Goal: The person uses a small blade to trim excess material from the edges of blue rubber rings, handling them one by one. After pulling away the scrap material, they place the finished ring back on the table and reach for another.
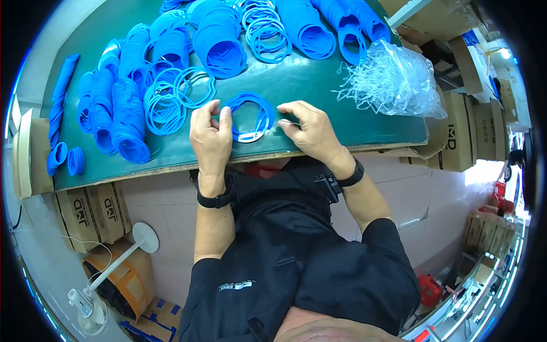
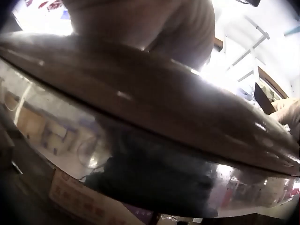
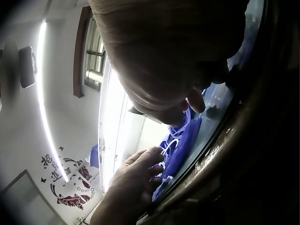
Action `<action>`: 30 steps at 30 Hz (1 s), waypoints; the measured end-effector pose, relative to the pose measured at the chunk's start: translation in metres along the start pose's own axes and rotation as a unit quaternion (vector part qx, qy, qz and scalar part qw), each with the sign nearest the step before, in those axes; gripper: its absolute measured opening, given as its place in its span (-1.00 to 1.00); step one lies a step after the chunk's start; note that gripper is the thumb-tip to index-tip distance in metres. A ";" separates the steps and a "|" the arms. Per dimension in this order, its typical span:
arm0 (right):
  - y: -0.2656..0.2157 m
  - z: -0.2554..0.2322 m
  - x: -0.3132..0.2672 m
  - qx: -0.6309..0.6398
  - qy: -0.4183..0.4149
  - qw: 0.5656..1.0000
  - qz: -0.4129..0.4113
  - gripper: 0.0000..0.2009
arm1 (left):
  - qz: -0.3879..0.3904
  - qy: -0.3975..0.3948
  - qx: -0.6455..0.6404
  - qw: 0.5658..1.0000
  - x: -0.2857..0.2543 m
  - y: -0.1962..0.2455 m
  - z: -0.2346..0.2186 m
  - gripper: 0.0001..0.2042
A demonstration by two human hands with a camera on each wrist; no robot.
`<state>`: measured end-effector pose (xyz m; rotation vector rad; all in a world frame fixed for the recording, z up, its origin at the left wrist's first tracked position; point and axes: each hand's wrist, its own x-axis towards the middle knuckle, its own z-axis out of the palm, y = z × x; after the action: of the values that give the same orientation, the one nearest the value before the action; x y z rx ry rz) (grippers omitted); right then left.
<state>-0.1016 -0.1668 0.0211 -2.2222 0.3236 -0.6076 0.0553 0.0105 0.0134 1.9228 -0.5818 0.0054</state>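
Observation:
A small set of flat blue rings [image 1: 266, 117] lies on the green table between my hands, with a shiny patch along its near edge. My left hand [image 1: 209, 137] is at the left side of the rings, its thumb beside their edge and its fingers loosely bent. On the other side, my right hand [image 1: 312, 130] has thumb and forefinger spread apart, a little off the rings. The right wrist view has the right hand [image 3: 173, 61] large and dark, with the left hand [image 3: 133, 180] beyond it. In the left wrist view, the table edge [image 2: 140, 103] covers much of the left hand [image 2: 145, 23].
Bundles of blue rings [image 1: 219, 51] line the back and left of the table [image 1: 319, 85]. Looser rings [image 1: 165, 114] lie left of my left hand. A clear bag of stringy scraps [image 1: 393, 80] sits at the right. Cartons [image 1: 456, 131] stand beyond the table's right end.

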 end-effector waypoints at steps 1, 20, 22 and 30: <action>-0.002 0.002 0.001 -0.007 -0.008 1.000 -0.005 -0.70 | 0.063 -0.012 0.051 0.997 -0.001 0.000 -0.003 -0.72; -0.013 0.000 0.041 -0.048 -0.022 0.997 -0.052 -0.71 | 0.136 -0.012 0.076 0.988 -0.003 -0.017 -0.033 -0.65; -0.021 0.009 0.065 -0.039 -0.015 0.996 -0.074 -0.71 | 0.090 0.026 0.092 0.991 0.002 -0.019 -0.038 -0.71; -0.040 0.101 0.120 -0.122 -0.157 0.972 -0.126 -0.72 | 0.112 0.075 0.140 0.981 0.005 -0.044 -0.036 -0.84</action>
<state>0.0551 -0.1264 0.0323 -2.5756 -0.0532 -0.3501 0.0862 0.0527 -0.0078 2.0944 -0.7214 0.3923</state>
